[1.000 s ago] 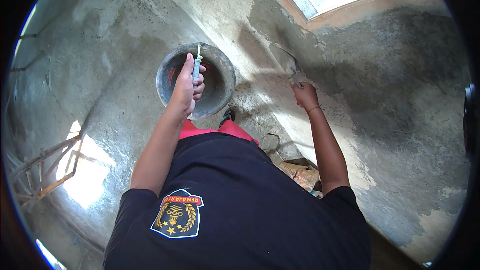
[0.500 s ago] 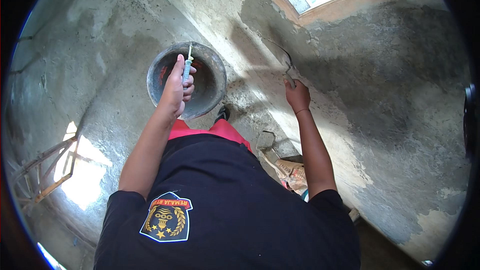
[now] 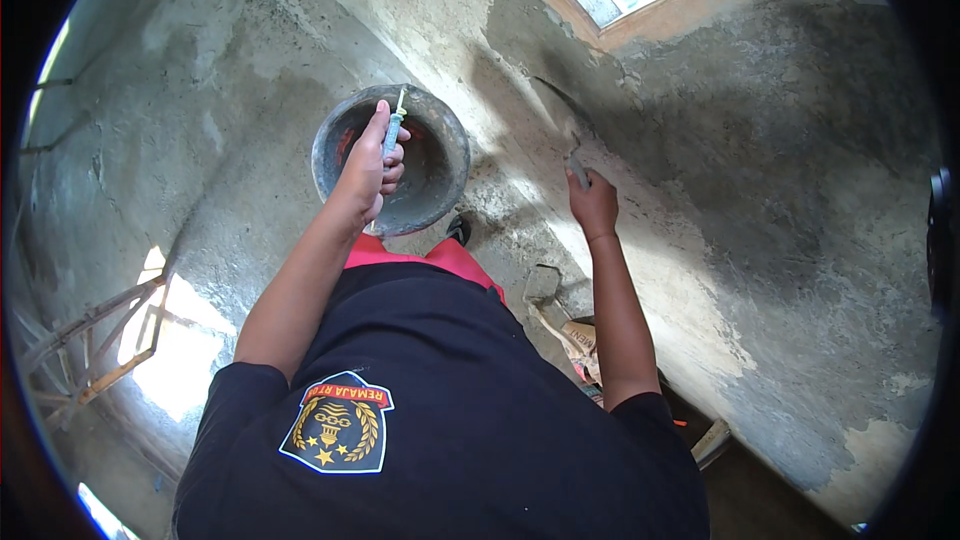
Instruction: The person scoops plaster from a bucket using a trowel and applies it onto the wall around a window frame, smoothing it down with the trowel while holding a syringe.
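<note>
Near bucket (image 3: 443,188) and wall (image 3: 800,180), the hands (image 3: 368,175) (image 3: 594,203) grip a blue-handled tool (image 3: 391,135) (left) and an indistinct-bladed trowel (image 3: 577,170) (right).

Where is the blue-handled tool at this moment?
In the head view, the blue-handled tool is left of centre, gripped in the left hand, its thin tip toward the picture's top, seen against the round grey tub.

You're rocking a black short-sleeved tee (image 3: 470,380) with a white-edged shield badge (image 3: 338,424): red banner (image 3: 346,394), gold laurels (image 3: 370,431), gold stars (image 3: 325,457). Plus pinkish-red bottoms (image 3: 470,268), dark footwear (image 3: 459,230), and a thin band (image 3: 602,236) round your right wrist.
</note>
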A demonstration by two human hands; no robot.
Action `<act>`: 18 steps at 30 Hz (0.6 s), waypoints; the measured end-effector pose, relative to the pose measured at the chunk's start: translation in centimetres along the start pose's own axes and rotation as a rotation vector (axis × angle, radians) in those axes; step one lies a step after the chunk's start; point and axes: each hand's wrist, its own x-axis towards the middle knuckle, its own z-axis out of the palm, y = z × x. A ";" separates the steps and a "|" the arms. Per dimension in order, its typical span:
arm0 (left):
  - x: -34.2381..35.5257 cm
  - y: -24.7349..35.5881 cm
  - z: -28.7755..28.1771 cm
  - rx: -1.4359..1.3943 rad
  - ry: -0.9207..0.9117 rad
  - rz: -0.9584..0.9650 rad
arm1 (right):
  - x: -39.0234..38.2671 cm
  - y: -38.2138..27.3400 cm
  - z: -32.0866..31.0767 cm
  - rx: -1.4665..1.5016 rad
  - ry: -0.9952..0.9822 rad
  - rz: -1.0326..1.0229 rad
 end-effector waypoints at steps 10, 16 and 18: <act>0.2 0.5 -0.3 0.030 0.003 0.007 | -1.5 -0.2 -0.5 -0.017 -0.084 0.019; 0.5 0.7 -0.5 0.013 -0.021 -0.011 | 0.6 0.1 -0.3 0.030 -0.026 0.066; 0.3 0.5 -1.0 0.005 -0.021 0.000 | -1.4 0.6 0.7 0.045 0.029 0.045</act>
